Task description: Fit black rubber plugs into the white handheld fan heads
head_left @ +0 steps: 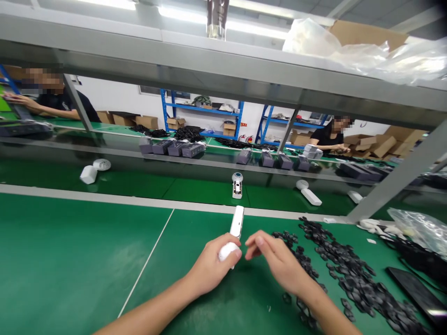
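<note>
A white handheld device (pixel 237 222) with a round head and a long, flat handle is in my left hand (pixel 217 260). My left thumb and fingers close around its round head, and the handle points away from me over the green table. Just right of the device is my right hand (pixel 275 258), apart from it. Its fingers are curled together with the thumb against them; anything small between them is hidden. Many small black parts (pixel 352 270) lie loose on the table, some beneath and beside my right forearm.
Beyond the table edge, a green conveyor belt (pixel 195 190) carries a white device with an uncovered handle (pixel 237 186) and several others. Grey boxes (pixel 181 148) line a shelf above it. Slanted metal posts (pixel 401 172) rise at right, near a plastic bag (pixel 419 228). Two people work opposite.
</note>
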Available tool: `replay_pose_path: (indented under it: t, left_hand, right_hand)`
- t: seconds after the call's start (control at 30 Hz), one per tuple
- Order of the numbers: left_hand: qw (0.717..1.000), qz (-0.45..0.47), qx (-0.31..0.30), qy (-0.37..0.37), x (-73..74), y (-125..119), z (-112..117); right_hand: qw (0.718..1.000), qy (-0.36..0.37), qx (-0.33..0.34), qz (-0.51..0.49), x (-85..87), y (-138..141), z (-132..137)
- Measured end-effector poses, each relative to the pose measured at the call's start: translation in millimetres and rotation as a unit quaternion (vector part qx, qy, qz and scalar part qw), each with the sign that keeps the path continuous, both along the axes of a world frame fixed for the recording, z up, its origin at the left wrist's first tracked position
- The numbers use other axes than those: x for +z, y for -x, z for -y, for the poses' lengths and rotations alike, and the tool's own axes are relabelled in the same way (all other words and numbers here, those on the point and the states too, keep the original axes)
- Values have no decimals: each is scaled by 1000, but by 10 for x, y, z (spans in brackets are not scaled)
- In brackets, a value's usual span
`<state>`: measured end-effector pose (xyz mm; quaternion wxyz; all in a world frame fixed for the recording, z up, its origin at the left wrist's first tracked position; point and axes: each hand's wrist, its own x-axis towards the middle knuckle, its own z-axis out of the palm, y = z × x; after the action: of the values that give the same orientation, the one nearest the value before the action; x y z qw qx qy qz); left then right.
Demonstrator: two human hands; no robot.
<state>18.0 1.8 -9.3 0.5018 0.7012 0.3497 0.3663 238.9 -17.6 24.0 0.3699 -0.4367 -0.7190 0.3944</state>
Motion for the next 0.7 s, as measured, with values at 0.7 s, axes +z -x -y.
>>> replay_pose_path:
  t: [0.7]
  left_hand:
    - [976, -99, 180, -78, -159, 303, -623]
  right_hand:
    - [943, -44, -59, 326, -76, -780, -289]
